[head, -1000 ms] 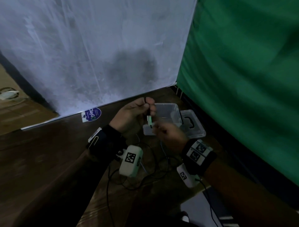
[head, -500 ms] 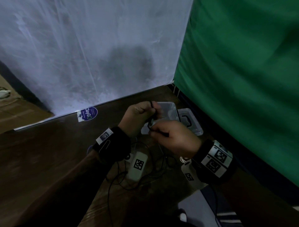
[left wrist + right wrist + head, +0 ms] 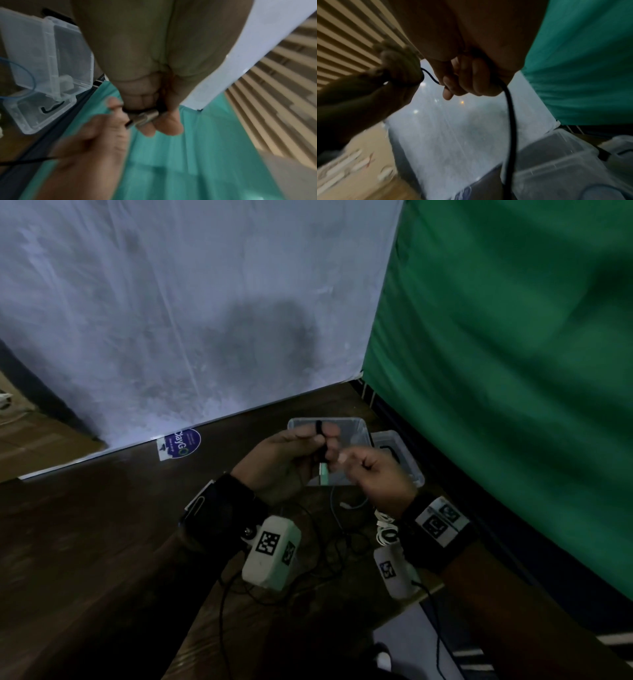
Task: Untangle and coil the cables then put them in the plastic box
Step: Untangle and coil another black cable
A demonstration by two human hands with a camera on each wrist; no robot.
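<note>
**Both hands on the black cable, above the open plastic box**

Here, nearest the camera, loose black and pale blue cables point(image 3: 337, 529) lie tangled on the dark wooden table point(image 3: 102, 525), below and behind both sets of fingers. Just above that tangle, the left hand point(image 3: 287, 460) has its fingers curled round turns of the black cable point(image 3: 510, 119); a loop of it shows over one fingertip, and a plug with a pale green end point(image 3: 323, 474) hangs just under those fingers. The left wrist view shows a metal-looking connector point(image 3: 145, 119) pressed between the left fingertips. The right hand point(image 3: 376, 474), close beside the left fingers, pinches the same cable, fingers curled; a short stretch runs between the two hands, and the rest drops from the right fingers toward the table. Directly beyond both sets of fingers stands the clear plastic box point(image 3: 359, 426), open, its lid point(image 3: 411, 470) beside it toward the green curtain point(image 3: 513, 371). Farther off, beyond the left fingers, a round purple sticker point(image 3: 181, 443) sits at the foot of the white sheet point(image 3: 171, 302).
</note>
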